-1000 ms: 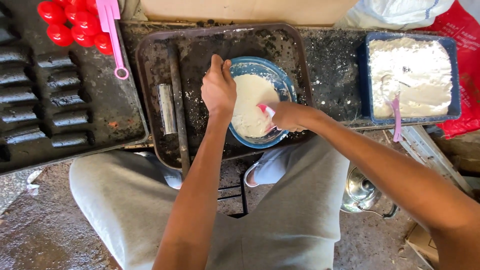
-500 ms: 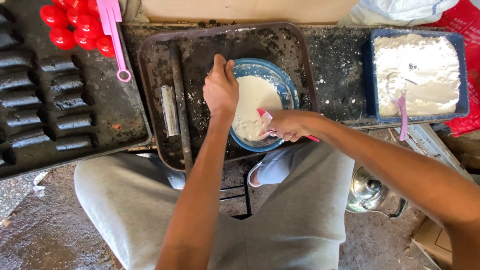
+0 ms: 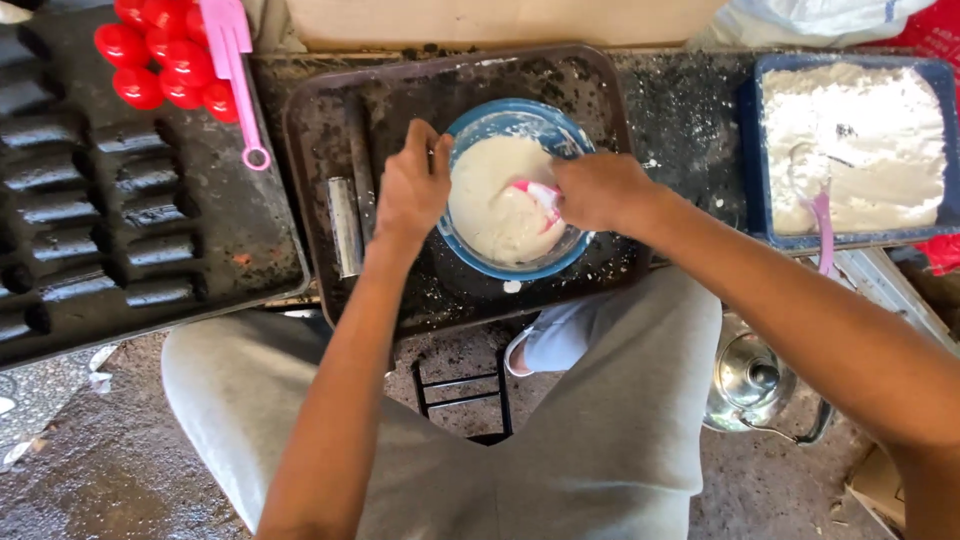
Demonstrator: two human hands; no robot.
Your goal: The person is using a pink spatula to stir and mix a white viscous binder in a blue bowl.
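Observation:
A blue bowl [image 3: 505, 119] of thick white batter [image 3: 490, 205] sits on a dark, blackened metal tray [image 3: 600, 90] in front of me. My left hand [image 3: 410, 190] grips the bowl's left rim. My right hand [image 3: 598, 190] holds a pink and white spatula [image 3: 538, 193] whose end is dipped in the batter at the bowl's right side.
A blue tub of white flour [image 3: 850, 140] with a pink scoop [image 3: 820, 215] stands at the right. A black mould tray [image 3: 110, 220] lies at the left, with red round pieces [image 3: 160, 60] and a pink utensil [image 3: 240, 75] on it. A metal kettle [image 3: 750, 385] sits low right.
My right hand has moved the spatula through the batter, up and a little right inside the bowl. My left hand stays on the rim.

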